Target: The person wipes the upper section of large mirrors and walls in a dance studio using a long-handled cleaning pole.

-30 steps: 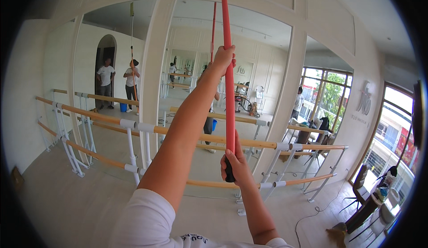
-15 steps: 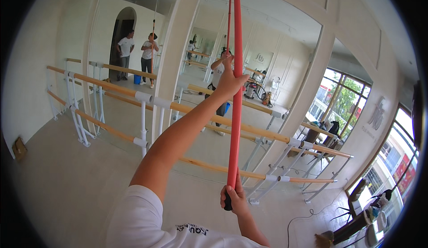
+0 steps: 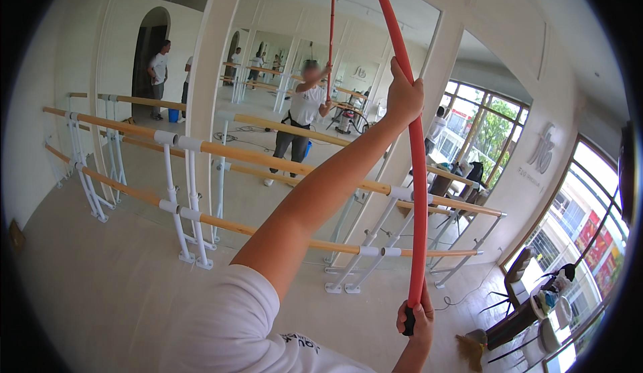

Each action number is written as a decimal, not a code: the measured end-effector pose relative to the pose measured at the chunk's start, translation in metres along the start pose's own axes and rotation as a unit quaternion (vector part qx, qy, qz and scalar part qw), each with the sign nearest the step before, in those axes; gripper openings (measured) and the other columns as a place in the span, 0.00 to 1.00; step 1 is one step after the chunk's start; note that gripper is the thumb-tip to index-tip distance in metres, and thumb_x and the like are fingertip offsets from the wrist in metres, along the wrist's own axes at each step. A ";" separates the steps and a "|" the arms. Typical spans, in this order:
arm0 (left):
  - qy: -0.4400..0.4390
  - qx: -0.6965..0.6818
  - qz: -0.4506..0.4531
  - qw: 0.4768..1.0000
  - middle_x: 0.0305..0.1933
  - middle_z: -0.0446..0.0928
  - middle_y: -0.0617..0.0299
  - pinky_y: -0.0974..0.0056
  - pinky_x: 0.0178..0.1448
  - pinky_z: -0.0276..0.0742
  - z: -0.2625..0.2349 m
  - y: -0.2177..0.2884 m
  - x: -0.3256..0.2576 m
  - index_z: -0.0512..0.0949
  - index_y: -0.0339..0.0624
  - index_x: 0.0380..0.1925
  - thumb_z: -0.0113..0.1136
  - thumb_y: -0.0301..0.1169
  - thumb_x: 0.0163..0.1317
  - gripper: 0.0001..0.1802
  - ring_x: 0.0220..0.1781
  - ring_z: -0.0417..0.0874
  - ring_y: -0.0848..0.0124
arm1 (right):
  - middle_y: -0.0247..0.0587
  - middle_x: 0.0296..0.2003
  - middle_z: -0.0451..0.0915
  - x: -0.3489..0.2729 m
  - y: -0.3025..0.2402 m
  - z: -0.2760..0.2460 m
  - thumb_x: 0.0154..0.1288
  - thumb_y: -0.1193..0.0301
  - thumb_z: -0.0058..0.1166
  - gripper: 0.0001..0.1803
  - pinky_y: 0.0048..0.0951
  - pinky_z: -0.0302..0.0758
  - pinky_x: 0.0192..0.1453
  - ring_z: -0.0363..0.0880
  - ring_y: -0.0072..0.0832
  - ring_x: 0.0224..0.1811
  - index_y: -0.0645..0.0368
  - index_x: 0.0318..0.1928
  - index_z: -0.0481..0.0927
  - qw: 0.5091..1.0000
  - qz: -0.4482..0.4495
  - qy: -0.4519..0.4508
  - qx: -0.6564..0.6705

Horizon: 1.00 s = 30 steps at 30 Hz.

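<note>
A long red pole (image 3: 418, 205) runs from its black end cap near my chest up past the top of the view, so its far end is out of sight. My left hand (image 3: 406, 98) is closed round it high up, with the arm stretched forward. Down at the black-capped end, my right hand (image 3: 419, 323) grips the pole. Ahead, the wall mirror (image 3: 268, 85) reflects a person holding the same pole upright.
Wooden ballet barres (image 3: 261, 158) on white stands line the mirrors. At the right are a dark chair (image 3: 517, 276), a cluttered table (image 3: 529, 316), a broom head (image 3: 471, 351) and a tall window (image 3: 586, 219). A cable (image 3: 462, 298) lies on the floor. Other people appear in reflections.
My view has swung, and the pole with both hands now sits further right in it. The pole's upper part leans left instead of standing nearly upright. Both hands still hold it.
</note>
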State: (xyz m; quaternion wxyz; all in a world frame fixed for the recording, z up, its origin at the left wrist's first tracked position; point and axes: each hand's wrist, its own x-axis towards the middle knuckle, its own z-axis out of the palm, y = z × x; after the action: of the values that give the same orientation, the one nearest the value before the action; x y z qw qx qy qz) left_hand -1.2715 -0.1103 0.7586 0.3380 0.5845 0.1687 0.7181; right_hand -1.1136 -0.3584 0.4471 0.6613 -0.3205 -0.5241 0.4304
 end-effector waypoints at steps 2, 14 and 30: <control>-0.030 -0.029 -0.015 0.999 0.28 0.75 0.50 0.63 0.15 0.73 0.038 -0.014 -0.008 0.37 0.43 0.66 0.47 0.27 0.61 0.39 0.14 0.76 0.64 | 0.41 0.22 0.71 -0.018 -0.003 -0.025 0.66 0.65 0.49 0.34 0.21 0.67 0.13 0.69 0.22 0.16 0.52 0.69 0.52 1.000 0.017 0.012 -0.006; -0.172 -0.050 -0.060 0.982 0.35 0.72 0.51 0.62 0.18 0.76 0.122 -0.070 -0.027 0.40 0.47 0.66 0.50 0.29 0.61 0.38 0.16 0.76 0.66 | 0.38 0.17 0.69 -0.041 0.043 -0.023 0.68 0.65 0.46 0.32 0.22 0.68 0.12 0.69 0.23 0.11 0.43 0.69 0.50 0.988 0.020 0.152 -0.005; -0.102 0.068 0.002 0.992 0.28 0.74 0.52 0.63 0.17 0.75 -0.153 -0.006 0.008 0.41 0.40 0.64 0.49 0.29 0.61 0.36 0.16 0.76 0.67 | 0.40 0.22 0.69 -0.012 0.108 0.187 0.70 0.68 0.41 0.36 0.26 0.71 0.19 0.69 0.25 0.17 0.39 0.71 0.37 0.984 0.112 -0.103 0.096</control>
State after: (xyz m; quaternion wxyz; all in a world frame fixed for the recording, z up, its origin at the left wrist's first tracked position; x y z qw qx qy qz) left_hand -1.4164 -0.0769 0.7204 0.3112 0.6765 0.1803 0.6426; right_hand -1.3206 -0.3283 0.3938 0.5796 -0.2659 -0.5062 0.5806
